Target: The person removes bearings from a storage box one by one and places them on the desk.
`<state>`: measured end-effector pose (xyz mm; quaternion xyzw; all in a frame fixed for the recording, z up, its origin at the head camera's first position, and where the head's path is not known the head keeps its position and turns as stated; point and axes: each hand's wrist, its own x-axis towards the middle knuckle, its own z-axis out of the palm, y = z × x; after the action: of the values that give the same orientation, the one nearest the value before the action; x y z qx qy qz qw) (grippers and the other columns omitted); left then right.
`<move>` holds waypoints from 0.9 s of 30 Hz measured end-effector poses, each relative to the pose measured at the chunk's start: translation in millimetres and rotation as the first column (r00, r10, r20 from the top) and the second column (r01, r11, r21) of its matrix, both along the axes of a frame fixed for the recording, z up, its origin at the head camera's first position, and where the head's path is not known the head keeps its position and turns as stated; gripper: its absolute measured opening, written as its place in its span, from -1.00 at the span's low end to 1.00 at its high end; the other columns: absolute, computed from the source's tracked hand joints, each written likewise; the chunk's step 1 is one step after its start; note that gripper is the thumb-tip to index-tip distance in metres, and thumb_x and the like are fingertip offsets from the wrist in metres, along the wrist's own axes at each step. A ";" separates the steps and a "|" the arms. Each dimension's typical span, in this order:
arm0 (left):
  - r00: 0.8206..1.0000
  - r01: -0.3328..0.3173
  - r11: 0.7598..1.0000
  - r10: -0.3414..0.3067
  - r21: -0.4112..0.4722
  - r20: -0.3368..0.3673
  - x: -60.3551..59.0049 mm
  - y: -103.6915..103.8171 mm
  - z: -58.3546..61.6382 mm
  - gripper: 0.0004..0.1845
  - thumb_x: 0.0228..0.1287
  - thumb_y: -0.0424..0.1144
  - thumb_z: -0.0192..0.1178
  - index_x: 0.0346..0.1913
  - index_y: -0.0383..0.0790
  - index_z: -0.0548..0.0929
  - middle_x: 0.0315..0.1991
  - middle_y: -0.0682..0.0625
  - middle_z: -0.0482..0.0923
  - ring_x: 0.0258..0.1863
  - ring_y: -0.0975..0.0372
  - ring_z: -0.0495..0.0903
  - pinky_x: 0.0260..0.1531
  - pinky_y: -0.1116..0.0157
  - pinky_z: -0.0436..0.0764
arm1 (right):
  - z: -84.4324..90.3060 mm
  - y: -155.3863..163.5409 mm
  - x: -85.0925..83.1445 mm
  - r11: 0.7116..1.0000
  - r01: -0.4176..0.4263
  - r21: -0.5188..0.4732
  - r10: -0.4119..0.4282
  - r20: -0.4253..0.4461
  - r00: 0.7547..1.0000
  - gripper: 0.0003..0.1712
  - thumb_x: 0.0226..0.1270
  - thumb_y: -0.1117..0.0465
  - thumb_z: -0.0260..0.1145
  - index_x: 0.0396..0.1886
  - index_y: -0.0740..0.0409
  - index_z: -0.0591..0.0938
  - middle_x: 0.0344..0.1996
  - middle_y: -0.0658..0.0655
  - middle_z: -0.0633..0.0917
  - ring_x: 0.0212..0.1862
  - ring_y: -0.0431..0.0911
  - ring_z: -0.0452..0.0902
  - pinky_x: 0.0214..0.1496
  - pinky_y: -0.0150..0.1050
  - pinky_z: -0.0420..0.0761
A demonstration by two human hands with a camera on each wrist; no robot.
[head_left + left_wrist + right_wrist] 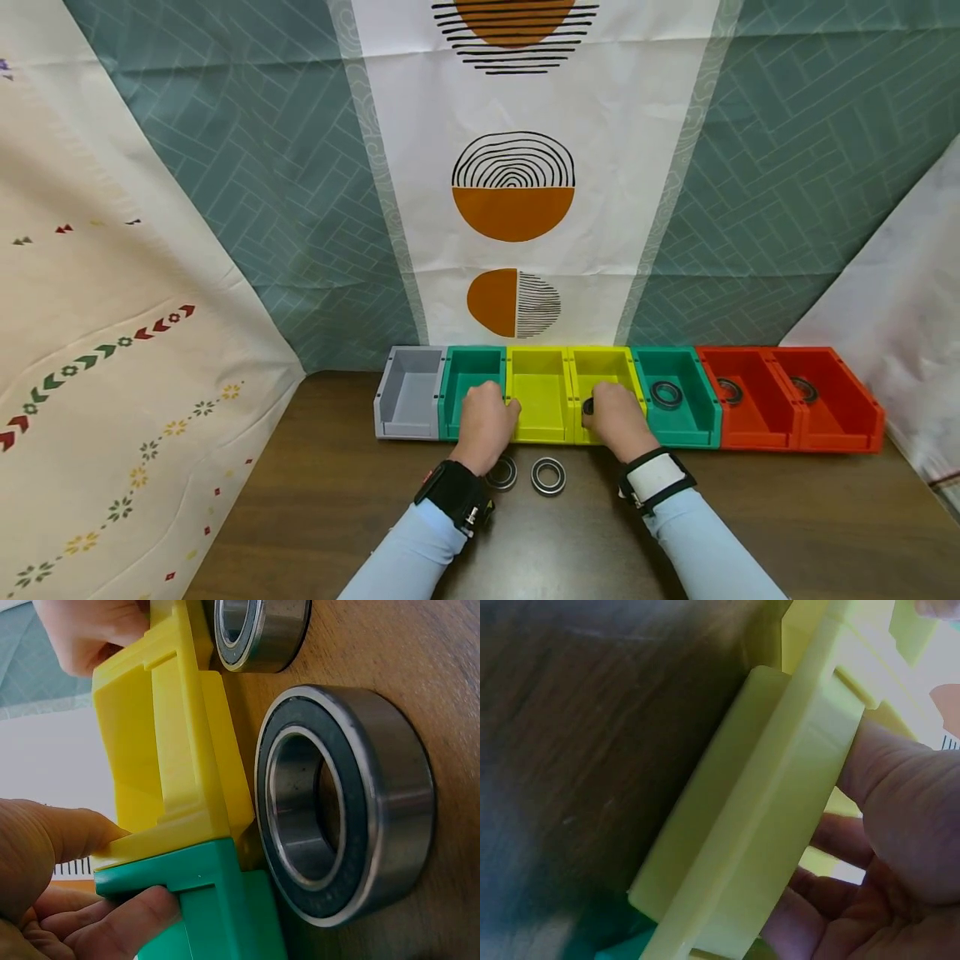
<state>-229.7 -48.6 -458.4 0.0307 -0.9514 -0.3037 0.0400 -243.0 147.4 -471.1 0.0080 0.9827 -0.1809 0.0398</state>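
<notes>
So there's a row of little plastic bins sitting along the back edge of the brown table [315, 500]: grey [408, 392], green [471, 379], two yellow ones, another green [686, 408] and two red [795, 408]. The yellow pair in the middle is what both hands are working on. They're glossy, open-topped boxes with low front lips, sitting snug against each other and against the green bins at either side.

The left hand [486, 425] is sitting at about 9 o'clock of the left yellow bin [540, 392], right on the seam with the green one. In the left wrist view the thumb [52, 840] is pressing on the top rim there and the fingers [120, 919] are curling under against the green front, so it's clamped on that corner.

The right hand [617, 421] is gripping the front wall of the right yellow bin [600, 367]; the right wrist view is showing the thumb [900, 810] on one face of the wall and the fingers [817, 915] wrapping the other. Something dark and round [588, 407] is peeking out at its 9 o'clock, too hidden to tell what.

Two steel bearings with black seals are lying flat on the table just in front of the yellow bins, one [501, 472] touching the left wrist strap's edge, the other [548, 476] just beside it at 3 o'clock. More bearings are sitting in the right green [666, 394] and red bins [729, 390].
</notes>
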 end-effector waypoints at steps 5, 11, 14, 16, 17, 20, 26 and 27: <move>1.000 0.005 1.000 -0.005 -0.004 -0.011 0.3 0.2 -1.9 -0.73 0.20 -0.13 0.21 -0.45 -0.31 0.61 -0.73 0.03 0.36 -0.76 0.24 0.41 -0.79 0.40 0.33 | -0.4 2.3 3.2 1.000 -0.021 0.005 0.022 -0.026 0.999 -0.74 0.11 0.15 0.38 -0.56 0.22 0.54 -0.68 0.10 0.44 -0.58 -0.05 0.36 -0.55 -0.29 0.30; 1.000 0.001 1.000 -0.001 0.002 -0.022 0.8 -0.1 -0.8 -0.74 0.19 -0.14 0.22 -0.41 -0.33 0.62 -0.69 0.00 0.43 -0.76 0.25 0.43 -0.79 0.41 0.34 | 7.6 5.1 4.9 1.000 -0.019 -0.013 0.017 -0.123 0.992 -0.70 0.10 0.09 0.39 -0.38 0.26 0.60 -0.57 0.11 0.51 -0.46 -0.04 0.39 -0.45 -0.24 0.38; 1.000 0.003 1.000 -0.002 0.012 -0.019 1.3 -0.5 0.0 -0.74 0.20 -0.14 0.22 -0.39 -0.34 0.63 -0.68 -0.01 0.43 -0.76 0.25 0.43 -0.79 0.42 0.34 | 11.5 7.7 5.7 0.999 -0.026 -0.020 0.022 -0.172 0.985 -0.68 0.08 0.08 0.40 -0.35 0.26 0.61 -0.51 0.11 0.55 -0.42 -0.03 0.40 -0.41 -0.23 0.41; 1.000 0.003 1.000 -0.003 0.011 -0.016 1.3 -0.7 -0.2 -0.74 0.20 -0.14 0.21 -0.39 -0.34 0.63 -0.68 0.00 0.43 -0.76 0.25 0.43 -0.79 0.42 0.34 | 13.9 9.5 6.7 0.999 -0.036 -0.038 0.027 -0.200 0.979 -0.71 0.08 0.10 0.39 -0.38 0.25 0.61 -0.53 0.11 0.55 -0.44 -0.04 0.40 -0.44 -0.25 0.39; 1.000 0.004 1.000 -0.004 0.010 -0.015 1.3 -0.7 -0.3 -0.73 0.20 -0.14 0.21 -0.39 -0.34 0.63 -0.68 0.00 0.43 -0.76 0.25 0.43 -0.79 0.42 0.34 | 14.9 10.3 7.3 0.998 -0.037 -0.046 0.026 -0.212 0.977 -0.72 0.07 0.11 0.38 -0.40 0.25 0.60 -0.55 0.11 0.54 -0.45 -0.04 0.40 -0.47 -0.26 0.38; 1.000 0.006 1.000 -0.006 0.007 -0.010 1.1 -0.8 -0.9 -0.73 0.21 -0.14 0.21 -0.37 -0.34 0.63 -0.67 0.00 0.43 -0.74 0.26 0.44 -0.78 0.42 0.35 | 17.8 12.4 9.7 0.997 -0.042 -0.064 0.025 -0.239 0.971 -0.74 0.04 0.14 0.38 -0.39 0.26 0.61 -0.58 0.10 0.52 -0.49 -0.05 0.38 -0.51 -0.28 0.32; 1.000 0.004 1.000 -0.004 0.008 -0.010 0.5 -0.6 -1.3 -0.74 0.21 -0.14 0.20 -0.36 -0.34 0.64 -0.67 0.00 0.44 -0.72 0.25 0.44 -0.76 0.42 0.35 | 23.2 14.8 14.8 0.993 -0.014 -0.119 -0.014 -0.227 0.974 -0.54 0.03 0.09 0.40 -0.16 0.34 0.63 -0.42 0.20 0.63 -0.41 -0.03 0.43 -0.47 -0.28 0.40; 1.000 0.003 1.000 -0.003 0.006 -0.011 0.4 -0.7 -1.4 -0.74 0.21 -0.14 0.20 -0.36 -0.34 0.64 -0.66 0.00 0.45 -0.72 0.25 0.44 -0.76 0.42 0.35 | 24.0 15.0 15.5 0.991 -0.008 -0.130 -0.021 -0.222 0.975 -0.51 0.03 0.07 0.40 -0.12 0.34 0.62 -0.38 0.21 0.64 -0.40 -0.03 0.44 -0.47 -0.29 0.41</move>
<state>-229.4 -49.3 -459.7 0.0279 -0.9503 -0.3070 0.0445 -227.5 162.4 -447.1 -0.0116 0.9670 -0.2445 -0.0706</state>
